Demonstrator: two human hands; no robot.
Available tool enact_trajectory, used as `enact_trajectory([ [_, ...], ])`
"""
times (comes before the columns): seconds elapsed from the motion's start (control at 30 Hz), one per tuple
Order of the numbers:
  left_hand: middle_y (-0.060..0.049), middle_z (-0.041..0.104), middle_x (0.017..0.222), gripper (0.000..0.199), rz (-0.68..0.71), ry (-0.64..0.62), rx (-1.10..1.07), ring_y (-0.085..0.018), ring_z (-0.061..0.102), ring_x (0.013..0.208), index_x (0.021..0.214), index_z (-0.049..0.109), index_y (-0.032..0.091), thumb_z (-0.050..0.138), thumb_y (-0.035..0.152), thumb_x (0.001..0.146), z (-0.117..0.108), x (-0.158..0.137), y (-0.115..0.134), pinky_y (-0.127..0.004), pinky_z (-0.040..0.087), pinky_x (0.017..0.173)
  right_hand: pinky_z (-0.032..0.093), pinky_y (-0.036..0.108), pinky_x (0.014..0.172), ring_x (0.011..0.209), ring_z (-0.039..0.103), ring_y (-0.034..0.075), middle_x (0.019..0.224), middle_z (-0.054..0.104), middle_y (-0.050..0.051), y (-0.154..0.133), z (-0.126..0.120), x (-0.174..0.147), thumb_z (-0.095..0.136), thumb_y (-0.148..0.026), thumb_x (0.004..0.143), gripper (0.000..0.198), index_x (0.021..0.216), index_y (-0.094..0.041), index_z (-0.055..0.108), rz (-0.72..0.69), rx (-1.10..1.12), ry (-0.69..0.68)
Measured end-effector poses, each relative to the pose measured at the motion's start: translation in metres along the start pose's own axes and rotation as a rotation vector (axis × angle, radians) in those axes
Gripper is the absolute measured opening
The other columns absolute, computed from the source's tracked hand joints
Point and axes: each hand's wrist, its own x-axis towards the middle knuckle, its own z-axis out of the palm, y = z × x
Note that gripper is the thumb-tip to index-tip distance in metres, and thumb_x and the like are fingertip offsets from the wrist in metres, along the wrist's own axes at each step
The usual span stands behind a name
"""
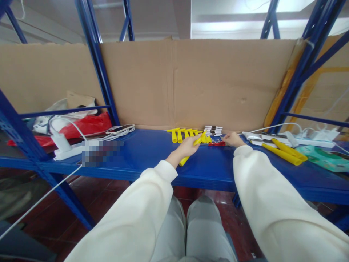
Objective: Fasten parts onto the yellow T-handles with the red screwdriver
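My left hand (188, 146) is closed around a yellow tube (184, 161), whose wide end points down toward the shelf's front. A row of similar yellow tubes (179, 137) lies just behind and left of that hand, with wide ends facing me. My right hand (233, 139) has its fingers pinched together beside a small red and dark packet (217, 143); what they hold, if anything, is too small to make out. Behind the packet stands a small stack of white pieces with dark bands (213, 130).
The blue shelf (152, 156) is backed by cardboard (218, 80). On the right lie two larger yellow tubes (286, 153), a green packet (324, 158) and a white power strip (313, 142). At left are another power strip (72, 149), cables and a red bag (84, 125).
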Motion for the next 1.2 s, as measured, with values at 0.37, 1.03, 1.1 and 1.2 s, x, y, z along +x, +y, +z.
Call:
enact_trajectory([
  [0.37, -0.010, 0.073, 0.131, 0.062, -0.029, -0.039, 0.016, -0.024, 0.074, 0.106, 0.150, 0.056, 0.017, 0.061, 0.010, 0.089, -0.004, -0.003, 0.006, -0.034, 0.054, 0.102, 0.045, 0.024, 0.056, 0.061, 0.065, 0.019, 0.052, 0.062, 0.004, -0.010, 0.008, 0.015, 0.063, -0.018, 0.074, 0.016, 0.063, -0.015, 0.074, 0.005, -0.146, -0.049],
  [1.03, -0.008, 0.060, 0.148, 0.061, -0.024, -0.010, -0.023, -0.023, 0.071, 0.116, 0.149, 0.057, 0.023, 0.061, 0.011, 0.089, -0.001, 0.000, -0.002, -0.036, 0.053, 0.105, 0.054, 0.031, 0.088, 0.090, 0.072, 0.023, 0.089, 0.079, 0.004, 0.006, -0.007, -0.005, 0.076, -0.029, 0.073, 0.016, 0.086, -0.021, 0.078, -0.279, -0.070, -0.377],
  [1.1, -0.009, 0.060, 0.149, 0.061, -0.030, -0.004, -0.042, -0.024, 0.072, 0.114, 0.148, 0.057, 0.023, 0.062, 0.010, 0.089, 0.000, 0.000, -0.003, -0.036, 0.054, 0.103, 0.054, 0.031, 0.085, 0.084, 0.072, 0.023, 0.081, 0.077, 0.002, 0.007, -0.012, -0.009, 0.079, -0.026, 0.069, 0.013, 0.081, -0.022, 0.078, -0.254, -0.095, -0.376],
  [1.2, -0.012, 0.060, 0.148, 0.061, -0.052, -0.006, -0.077, -0.023, 0.075, 0.105, 0.147, 0.059, 0.021, 0.063, 0.010, 0.088, 0.001, 0.001, -0.006, -0.035, 0.057, 0.097, 0.053, 0.029, 0.078, 0.079, 0.070, 0.022, 0.075, 0.075, 0.001, 0.011, -0.018, -0.012, 0.079, -0.021, 0.066, 0.009, 0.075, -0.022, 0.077, -0.208, -0.132, -0.370],
])
